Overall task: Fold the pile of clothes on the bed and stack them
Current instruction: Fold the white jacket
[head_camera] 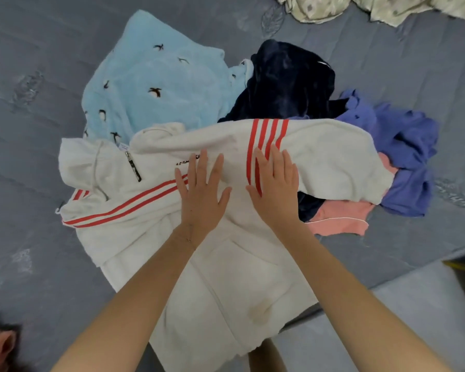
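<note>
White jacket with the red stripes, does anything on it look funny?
Yes: the white zip-up jacket with red stripes has a faint yellowish patch low on its front, like a stain.

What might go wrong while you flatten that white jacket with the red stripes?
The left hand and right hand press the white jacket flat, but one side lies over the navy garment and pink garment, so the fold may turn out lumpy or drag them along. Its hem seems to hang past the bed edge, so it might slide off.
</note>
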`<action>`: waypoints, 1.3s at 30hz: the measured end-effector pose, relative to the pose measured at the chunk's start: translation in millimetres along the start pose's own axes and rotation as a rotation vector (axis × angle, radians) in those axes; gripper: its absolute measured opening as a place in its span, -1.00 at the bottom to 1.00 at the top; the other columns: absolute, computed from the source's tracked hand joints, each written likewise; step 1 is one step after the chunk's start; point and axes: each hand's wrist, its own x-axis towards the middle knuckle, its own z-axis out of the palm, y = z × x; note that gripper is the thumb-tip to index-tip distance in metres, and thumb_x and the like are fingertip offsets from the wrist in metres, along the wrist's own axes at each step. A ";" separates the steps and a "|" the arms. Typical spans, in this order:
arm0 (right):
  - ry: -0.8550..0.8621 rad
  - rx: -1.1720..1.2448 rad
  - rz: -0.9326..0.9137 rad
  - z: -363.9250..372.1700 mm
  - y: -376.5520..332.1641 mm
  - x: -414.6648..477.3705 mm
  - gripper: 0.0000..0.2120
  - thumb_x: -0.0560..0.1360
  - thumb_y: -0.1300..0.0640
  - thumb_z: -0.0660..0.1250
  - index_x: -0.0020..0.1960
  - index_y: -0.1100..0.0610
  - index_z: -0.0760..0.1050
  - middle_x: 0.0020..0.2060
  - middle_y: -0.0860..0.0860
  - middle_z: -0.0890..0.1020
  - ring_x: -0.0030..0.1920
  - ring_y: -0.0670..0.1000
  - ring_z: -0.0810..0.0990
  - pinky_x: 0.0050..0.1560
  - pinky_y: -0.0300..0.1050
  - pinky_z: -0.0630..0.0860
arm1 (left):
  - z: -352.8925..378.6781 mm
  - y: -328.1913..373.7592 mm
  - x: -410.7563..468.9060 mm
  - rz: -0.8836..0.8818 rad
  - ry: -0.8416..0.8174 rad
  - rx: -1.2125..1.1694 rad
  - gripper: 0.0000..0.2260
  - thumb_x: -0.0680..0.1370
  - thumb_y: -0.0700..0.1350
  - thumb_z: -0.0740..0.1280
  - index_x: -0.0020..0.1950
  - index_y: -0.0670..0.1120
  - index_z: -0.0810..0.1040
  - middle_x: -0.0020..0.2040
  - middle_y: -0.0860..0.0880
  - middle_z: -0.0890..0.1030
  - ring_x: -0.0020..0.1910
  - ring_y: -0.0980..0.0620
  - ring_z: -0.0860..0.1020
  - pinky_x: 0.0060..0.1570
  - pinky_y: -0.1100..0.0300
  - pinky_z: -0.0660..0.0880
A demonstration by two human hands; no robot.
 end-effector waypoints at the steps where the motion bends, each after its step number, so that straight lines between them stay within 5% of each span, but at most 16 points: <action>1: 0.020 0.003 0.019 -3.2 7.9 1.3 -0.28 0.48 0.03 0.43 0.55 0.09 0.21 0.51 0.20 0.25 0.51 0.30 0.17 0.46 0.27 0.16 | -0.3 6.9 4.8 0.010 0.000 -0.004 -0.43 0.61 0.21 0.01 0.58 0.01 0.12 0.57 -0.19 0.20 0.54 -0.24 0.18 0.44 -0.31 0.03; 8: 0.065 0.037 0.190 -27.8 81.8 8.4 -0.31 0.57 -0.08 0.30 0.58 -0.02 0.04 0.58 0.12 0.06 0.56 0.19 0.01 0.52 0.13 -0.08 | -2.6 74.9 40.6 0.156 0.035 -0.056 -0.45 0.64 0.18 0.02 0.58 -0.03 0.13 0.56 -0.21 0.21 0.54 -0.25 0.17 0.43 -0.31 0.01; 18: 0.118 0.188 0.378 -46.0 175.1 10.9 -0.34 0.58 -0.08 0.29 0.57 0.07 0.12 0.57 0.13 0.08 0.55 0.20 0.07 0.51 0.11 0.02 | 10.6 148.3 81.9 0.316 0.086 -0.003 -0.46 0.64 0.16 0.07 0.58 0.00 0.14 0.56 -0.22 0.19 0.53 -0.25 0.16 0.44 -0.29 0.09; 22: 0.118 0.357 0.395 -44.7 201.6 19.2 -0.44 0.61 0.09 0.22 0.56 0.12 0.14 0.56 0.15 0.11 0.55 0.22 0.05 0.52 0.10 0.02 | 6.9 164.1 99.5 0.357 0.126 -0.047 -0.51 0.66 0.11 0.08 0.55 -0.04 0.19 0.54 -0.18 0.27 0.52 -0.23 0.20 0.42 -0.33 0.11; 26: 0.069 0.469 0.393 -43.2 213.6 34.7 -0.43 0.60 0.12 0.15 0.58 0.11 0.10 0.55 0.05 0.19 0.56 0.20 0.03 0.52 0.04 -0.02 | 0.7 182.0 113.8 0.321 0.150 -0.222 -0.57 0.67 0.05 0.10 0.49 -0.08 0.32 0.30 -0.13 0.49 0.34 -0.13 0.39 0.45 -0.28 0.02; 29: 0.040 0.428 0.387 -44.7 215.2 42.7 -0.43 0.57 0.12 0.24 0.55 0.08 0.18 0.36 0.13 0.42 0.40 0.22 0.30 0.37 0.06 0.17 | -4.9 191.6 123.6 0.283 0.145 -0.310 -0.71 0.66 0.00 0.16 0.26 -0.13 0.51 0.04 -0.11 0.54 0.10 -0.15 0.49 0.42 -0.18 0.16; 33: 0.082 0.269 0.410 -46.7 218.0 39.7 -0.64 0.54 0.04 0.33 0.29 0.13 0.48 0.02 0.13 0.44 0.08 0.19 0.39 0.07 -0.14 0.16 | -12.0 195.1 130.7 0.297 0.165 -0.399 -0.73 0.64 -0.04 0.11 -0.06 -0.12 0.55 -0.17 0.01 0.45 -0.16 0.02 0.38 0.03 0.12 0.24; 39: 0.224 0.327 0.226 -57.5 209.9 31.3 -0.73 0.37 -0.01 0.37 -0.30 0.20 0.48 -0.32 0.10 0.48 -0.24 0.06 0.33 -0.19 -0.16 0.14 | -22.8 171.1 143.6 0.156 0.039 -0.755 -0.86 0.64 -0.16 0.19 -0.06 -0.04 0.50 -0.12 -0.01 0.53 -0.06 0.07 0.45 0.00 0.34 0.37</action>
